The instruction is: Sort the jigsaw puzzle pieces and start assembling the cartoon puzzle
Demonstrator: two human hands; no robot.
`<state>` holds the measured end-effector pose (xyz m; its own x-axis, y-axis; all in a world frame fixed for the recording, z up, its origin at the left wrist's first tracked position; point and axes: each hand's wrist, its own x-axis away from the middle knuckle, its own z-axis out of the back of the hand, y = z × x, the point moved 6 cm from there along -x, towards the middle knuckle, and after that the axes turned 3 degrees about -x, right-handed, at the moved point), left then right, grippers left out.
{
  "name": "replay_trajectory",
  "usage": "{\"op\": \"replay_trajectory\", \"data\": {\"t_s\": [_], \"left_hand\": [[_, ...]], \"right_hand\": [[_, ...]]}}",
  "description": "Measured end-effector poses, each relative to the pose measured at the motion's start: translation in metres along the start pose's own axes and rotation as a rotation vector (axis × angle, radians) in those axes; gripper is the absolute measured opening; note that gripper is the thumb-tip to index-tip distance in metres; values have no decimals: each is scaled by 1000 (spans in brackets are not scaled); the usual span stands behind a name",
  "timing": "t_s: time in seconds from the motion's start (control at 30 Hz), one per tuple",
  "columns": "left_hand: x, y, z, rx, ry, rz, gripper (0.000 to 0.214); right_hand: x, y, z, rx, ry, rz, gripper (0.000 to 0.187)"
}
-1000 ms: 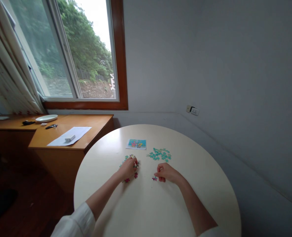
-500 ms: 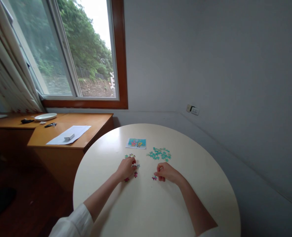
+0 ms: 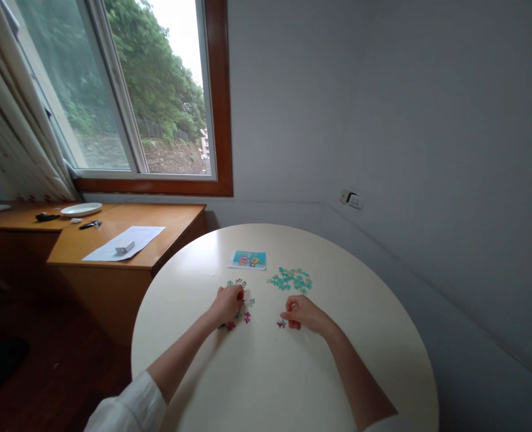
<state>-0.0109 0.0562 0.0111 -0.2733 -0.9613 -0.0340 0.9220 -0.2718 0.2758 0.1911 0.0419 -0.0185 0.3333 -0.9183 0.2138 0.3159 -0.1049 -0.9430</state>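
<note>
Covering some puzzle pieces point(image 3: 247, 317): left hand point(image 3: 225, 305); cartoon card point(image 3: 249, 260), any lettering illegible

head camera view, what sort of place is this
Likely a room in a home or small office; the view doesn't settle which. A patterned curtain hangs at a sliding window, a wooden desk stands below it, and a round table holds jigsaw pieces.

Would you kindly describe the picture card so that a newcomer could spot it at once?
Start at the round cream table. Look toward its far side, beyond the left hand and left of the turquoise puzzle pieces. The picture card there is one flat, colourful rectangle, whereas its neighbours are small, irregular pieces.
</note>
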Motion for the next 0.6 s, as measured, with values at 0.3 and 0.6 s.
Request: {"op": "replay_trajectory", "data": {"t_s": [0.3, 0.6], "left_hand": [[-5, 4, 13, 1013, 146, 49, 16], [-7, 32, 1, 1317, 17, 61, 32]], "right_hand": [[-10, -6, 9, -125, 365, 163, 29], [1, -32, -6, -30, 436, 345, 39]]}}
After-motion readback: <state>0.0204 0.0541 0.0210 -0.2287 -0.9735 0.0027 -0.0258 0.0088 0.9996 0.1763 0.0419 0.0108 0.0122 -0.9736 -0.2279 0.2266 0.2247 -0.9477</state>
